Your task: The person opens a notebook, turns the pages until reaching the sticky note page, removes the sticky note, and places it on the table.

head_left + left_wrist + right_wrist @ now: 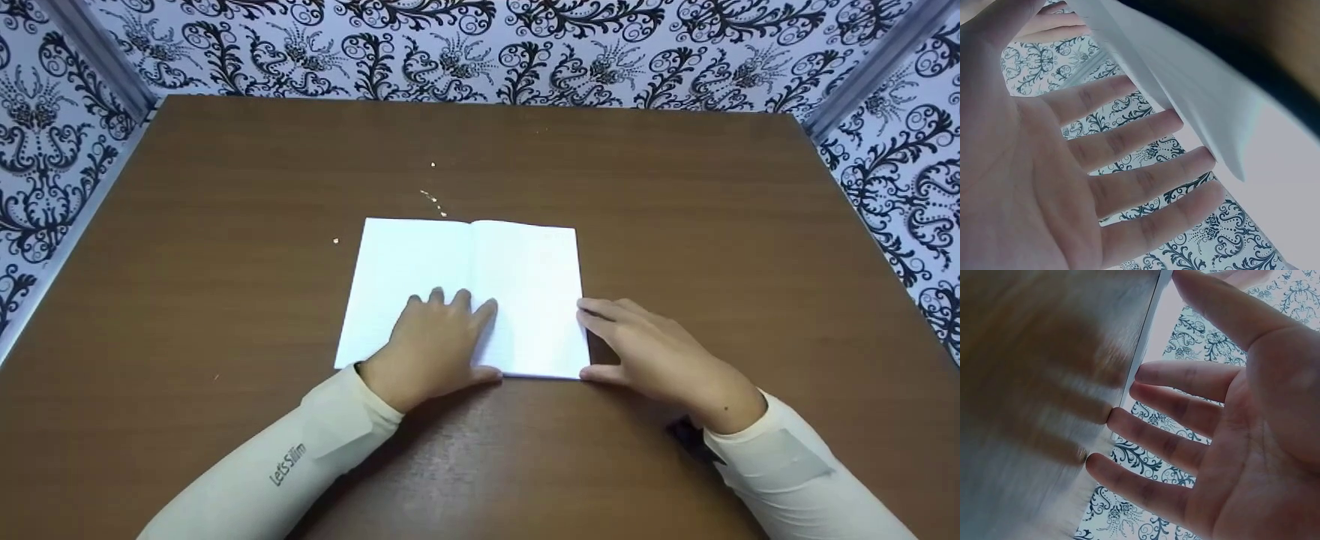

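Note:
An open notebook (pixel 529 270) with blank white pages lies flat on the brown table. My left hand (pixel 439 345) rests near its lower middle, fingers spread and fairly straight on the page, thumb at the bottom edge. In the left wrist view, the fingertips (pixel 1202 160) meet a white page (pixel 1202 90) that curves up from the page below. My right hand (pixel 652 349) stands at the notebook's right edge, its fingertips and thumb touching that side. The right wrist view has the extended fingers (pixel 1157 441) reaching down to the tabletop beside the notebook's edge (pixel 1157 337).
Small light crumbs (pixel 433 199) are scattered on the table (pixel 675 180) beyond the notebook, with another speck (pixel 336 241) to its left. Panels with a black-and-white floral pattern (pixel 450 60) border the table at the back and both sides. A dark object (pixel 694 439) shows under the right wrist.

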`<state>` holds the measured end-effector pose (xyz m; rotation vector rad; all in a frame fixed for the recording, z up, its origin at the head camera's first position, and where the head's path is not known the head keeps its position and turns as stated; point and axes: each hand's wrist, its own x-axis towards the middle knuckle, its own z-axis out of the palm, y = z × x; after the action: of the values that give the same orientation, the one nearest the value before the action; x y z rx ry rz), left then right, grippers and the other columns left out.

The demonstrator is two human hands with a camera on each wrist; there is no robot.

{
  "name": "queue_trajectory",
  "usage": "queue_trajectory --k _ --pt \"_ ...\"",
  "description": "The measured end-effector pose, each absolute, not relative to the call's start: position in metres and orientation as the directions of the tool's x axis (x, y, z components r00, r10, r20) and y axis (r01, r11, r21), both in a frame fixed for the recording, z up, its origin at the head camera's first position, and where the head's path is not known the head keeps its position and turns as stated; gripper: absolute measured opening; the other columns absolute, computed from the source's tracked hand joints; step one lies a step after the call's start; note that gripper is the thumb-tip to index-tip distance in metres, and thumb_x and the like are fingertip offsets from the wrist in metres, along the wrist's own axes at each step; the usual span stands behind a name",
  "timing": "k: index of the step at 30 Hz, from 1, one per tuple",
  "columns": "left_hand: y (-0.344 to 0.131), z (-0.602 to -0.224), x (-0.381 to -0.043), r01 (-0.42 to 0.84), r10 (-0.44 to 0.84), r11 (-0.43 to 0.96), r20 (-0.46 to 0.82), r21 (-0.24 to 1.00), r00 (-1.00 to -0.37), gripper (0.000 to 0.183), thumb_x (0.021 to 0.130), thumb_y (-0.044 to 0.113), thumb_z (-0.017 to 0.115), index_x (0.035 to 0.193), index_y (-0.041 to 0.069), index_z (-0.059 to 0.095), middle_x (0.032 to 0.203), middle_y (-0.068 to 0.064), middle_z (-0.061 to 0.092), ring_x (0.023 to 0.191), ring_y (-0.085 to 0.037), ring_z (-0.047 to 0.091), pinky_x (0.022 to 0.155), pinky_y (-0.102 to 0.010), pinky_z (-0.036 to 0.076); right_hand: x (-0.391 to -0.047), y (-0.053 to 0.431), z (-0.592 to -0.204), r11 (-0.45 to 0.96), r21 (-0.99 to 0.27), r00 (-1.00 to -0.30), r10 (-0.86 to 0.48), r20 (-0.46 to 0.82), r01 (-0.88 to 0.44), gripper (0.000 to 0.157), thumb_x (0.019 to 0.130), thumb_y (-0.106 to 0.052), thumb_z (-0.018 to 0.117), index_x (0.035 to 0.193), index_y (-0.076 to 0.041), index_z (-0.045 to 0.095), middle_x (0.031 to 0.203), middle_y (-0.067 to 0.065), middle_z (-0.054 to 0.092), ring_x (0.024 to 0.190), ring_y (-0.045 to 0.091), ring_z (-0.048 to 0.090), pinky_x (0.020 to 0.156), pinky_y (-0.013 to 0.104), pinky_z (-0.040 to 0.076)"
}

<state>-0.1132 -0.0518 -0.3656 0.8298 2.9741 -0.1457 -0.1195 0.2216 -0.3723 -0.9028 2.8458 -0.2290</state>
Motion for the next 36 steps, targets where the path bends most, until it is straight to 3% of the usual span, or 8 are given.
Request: queue_trajectory --k 5,17,26,36 --pt "-0.0529 -0.3637 -0.1139 0.523 0.517 0.85 -0.089 -0.061 -0.851 0.084 0.082 0.07 0.065 0.142 0.014 0.053 0.119 -0.017 0.066 0.103 -0.039 0.067 0.08 -0.054 0.056 -0.12 0.2226 -0.3717 0.813 -0.19 -0.812 -0.575 -0.104 -0.551 0.075 0.085 -0.04 0.078 0.144 -0.001 0.051 0.15 0.011 0.051 0.133 0.033 0.051 0.097 0.053 0.05" --pt "-0.0564 -0.3633 -0.1132 0.545 0.545 0.833 -0.034 -0.091 -0.838 0.079 0.081 0.07 0.066 0.135 0.012 0.058 0.107 -0.014 0.07 0.088 -0.034 0.07 0.072 -0.05 0.057 -0.1207 0.2223 -0.3726 0.812 -0.182 -0.811 -0.576 -0.101 -0.554 0.075 0.084 -0.039 0.078 0.143 -0.001 0.052 0.15 0.012 0.051 0.133 0.033 0.052 0.097 0.053 0.05" --pt "-0.0592 -0.3637 -0.1112 0.589 0.594 0.804 0.08 -0.075 -0.8 0.062 0.078 0.062 0.075 0.112 0.011 0.063 0.085 -0.009 0.067 0.07 -0.031 0.067 0.062 -0.046 0.055 -0.1205 0.222 -0.3714 0.818 -0.196 -0.815 -0.567 -0.119 -0.541 0.075 0.085 -0.038 0.078 0.144 -0.001 0.051 0.151 0.011 0.05 0.136 0.033 0.05 0.097 0.054 0.05" --pt "-0.0576 -0.3625 -0.1081 0.643 0.648 0.759 0.216 -0.103 -0.73 0.043 0.078 0.044 0.08 0.104 0.012 0.067 0.079 -0.006 0.069 0.063 -0.024 0.065 0.053 -0.04 0.051 -0.1215 0.2218 -0.3721 0.814 -0.204 -0.816 -0.57 -0.097 -0.544 0.074 0.083 -0.041 0.079 0.145 -0.011 0.053 0.151 0.007 0.05 0.13 0.03 0.053 0.093 0.052 0.052"
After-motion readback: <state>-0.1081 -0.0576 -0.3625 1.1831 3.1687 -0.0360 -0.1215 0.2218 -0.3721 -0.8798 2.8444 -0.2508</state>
